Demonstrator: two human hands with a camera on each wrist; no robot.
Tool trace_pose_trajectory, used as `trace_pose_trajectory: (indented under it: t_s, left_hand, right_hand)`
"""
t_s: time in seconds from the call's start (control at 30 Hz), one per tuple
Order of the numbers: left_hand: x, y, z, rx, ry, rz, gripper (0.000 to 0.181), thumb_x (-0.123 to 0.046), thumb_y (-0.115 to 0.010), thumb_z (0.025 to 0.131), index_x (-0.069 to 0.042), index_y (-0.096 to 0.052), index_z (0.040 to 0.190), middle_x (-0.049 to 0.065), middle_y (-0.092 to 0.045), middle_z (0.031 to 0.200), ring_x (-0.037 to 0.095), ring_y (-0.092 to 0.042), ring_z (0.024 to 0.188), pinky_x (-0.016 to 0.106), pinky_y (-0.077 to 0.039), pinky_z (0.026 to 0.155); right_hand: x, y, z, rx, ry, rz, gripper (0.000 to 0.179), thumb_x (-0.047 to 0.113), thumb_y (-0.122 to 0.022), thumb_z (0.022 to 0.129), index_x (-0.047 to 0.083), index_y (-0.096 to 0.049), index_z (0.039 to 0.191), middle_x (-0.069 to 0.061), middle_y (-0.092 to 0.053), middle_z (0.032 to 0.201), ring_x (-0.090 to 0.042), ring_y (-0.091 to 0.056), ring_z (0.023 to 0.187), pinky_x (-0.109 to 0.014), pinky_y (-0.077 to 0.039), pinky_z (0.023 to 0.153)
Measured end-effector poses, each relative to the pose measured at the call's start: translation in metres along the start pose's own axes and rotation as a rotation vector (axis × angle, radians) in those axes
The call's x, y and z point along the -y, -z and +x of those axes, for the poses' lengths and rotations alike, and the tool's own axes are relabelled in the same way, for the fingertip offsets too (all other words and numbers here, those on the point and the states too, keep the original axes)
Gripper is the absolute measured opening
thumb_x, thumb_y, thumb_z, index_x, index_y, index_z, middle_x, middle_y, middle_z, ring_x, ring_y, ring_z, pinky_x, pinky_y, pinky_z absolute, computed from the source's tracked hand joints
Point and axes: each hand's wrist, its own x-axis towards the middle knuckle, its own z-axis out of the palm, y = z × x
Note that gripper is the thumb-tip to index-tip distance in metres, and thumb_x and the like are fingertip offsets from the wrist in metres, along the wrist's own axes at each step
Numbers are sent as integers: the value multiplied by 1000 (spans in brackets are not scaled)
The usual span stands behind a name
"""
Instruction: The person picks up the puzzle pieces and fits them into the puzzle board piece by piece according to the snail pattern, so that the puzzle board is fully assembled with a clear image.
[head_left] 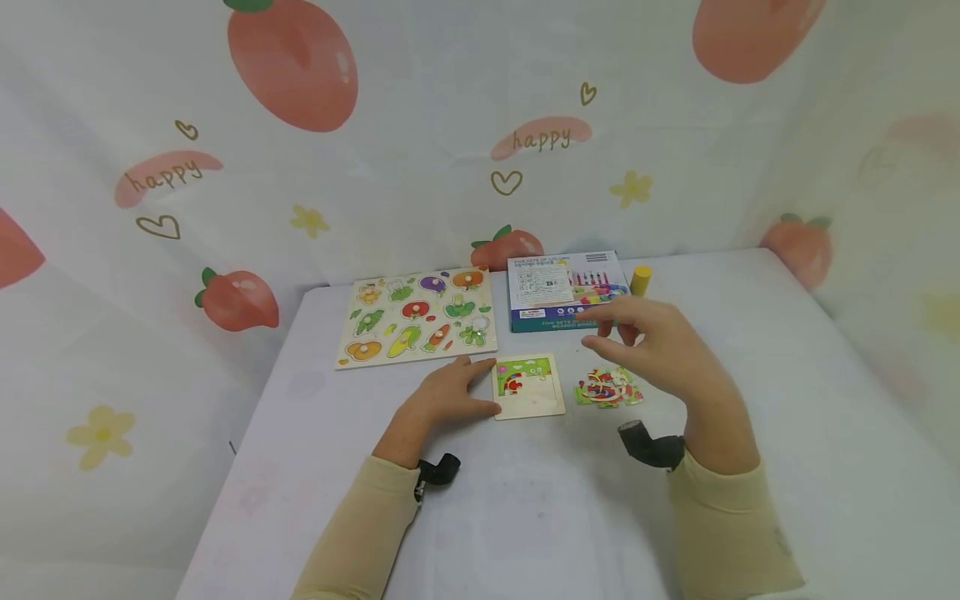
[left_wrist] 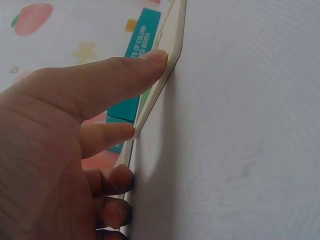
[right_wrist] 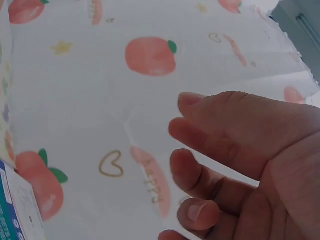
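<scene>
Sleeves (head_left: 731, 529) near puzzle (head_left: 540, 400), white table (head_left: 540, 517), printed backdrop (head_left: 420, 167).

Right of the puzzle frame (head_left: 536, 400), I cannot separate overlapping pieces (head_left: 609, 387); behind it, the box's (head_left: 572, 302) fine print (head_left: 543, 285) is illegible.

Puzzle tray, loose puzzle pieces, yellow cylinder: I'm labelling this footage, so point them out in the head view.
Puzzle tray (head_left: 534, 402), head view: its bare lower part.
Loose puzzle pieces (head_left: 607, 389), head view: the pile's middle.
Yellow cylinder (head_left: 640, 282), head view: its side.
</scene>
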Motion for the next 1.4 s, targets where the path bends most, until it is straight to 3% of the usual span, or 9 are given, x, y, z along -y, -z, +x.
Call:
trace_pose_trajectory:
  t_s: [0.2,0.43,0.63,0.87,1.0,1.17,1.4]
  left_hand:
    - [0,1,0,-2,-8,8,84,-57,-76,83,-34,-44,157,8,-49,146,26,-52,119,52,-43,106]
    - [-1,6,-1,-9,1,11,84,-58,-75,84,-34,-43,158,10,-46,150,28,-51,125,53,-42,108]
    - [0,7,0,-12,5,16,84,-59,-75,84,-34,-43,158,9,-48,147,27,-51,121,52,-43,107]
    - [-2,5,-2,6,9,-14,84,-57,-76,84,-33,-43,158,9,-46,151,29,-50,126,54,-41,108]
    - [-1,2,-2,6,6,-1,84,-57,-76,84,-33,-43,157,8,-50,142,26,-52,116,51,-44,105]
    - [0,0,0,-3,-6,10,84,-56,-77,83,-32,-45,157,4,-53,128,22,-51,104,45,-48,97]
    - [-1,-1,0,-10,-3,8,85,-57,-77,83,-32,-44,157,5,-53,133,22,-51,105,47,-47,101]
  right_hand:
    - [-10,14,-5,57,-107,0,31,14,-80,91,10,-75,122,1,-60,90,-18,-48,74,-27,-39,57]
    - [-33,16,-6,208,-404,17,41,26,-75,95,8,-69,132,-6,-60,99,-25,-49,84,-32,-44,62]
    - [-65,4,-7,287,-522,44,42,26,-74,95,7,-68,132,-8,-61,100,-27,-52,86,-35,-45,65]
    - [-101,-24,-10,400,-667,58,42,30,-74,95,12,-70,132,-9,-59,106,-29,-50,101,-37,-46,74]
    - [-115,-40,-12,440,-711,79,35,25,-75,93,14,-74,126,-9,-60,103,-29,-50,100,-39,-45,76]
    - [-118,-51,-13,474,-755,135,32,20,-76,91,11,-75,122,-10,-67,112,-29,-54,102,-42,-48,85]
    - [-113,-54,-11,487,-756,138,30,17,-76,92,8,-75,120,-12,-69,115,-29,-55,102,-42,-49,86]
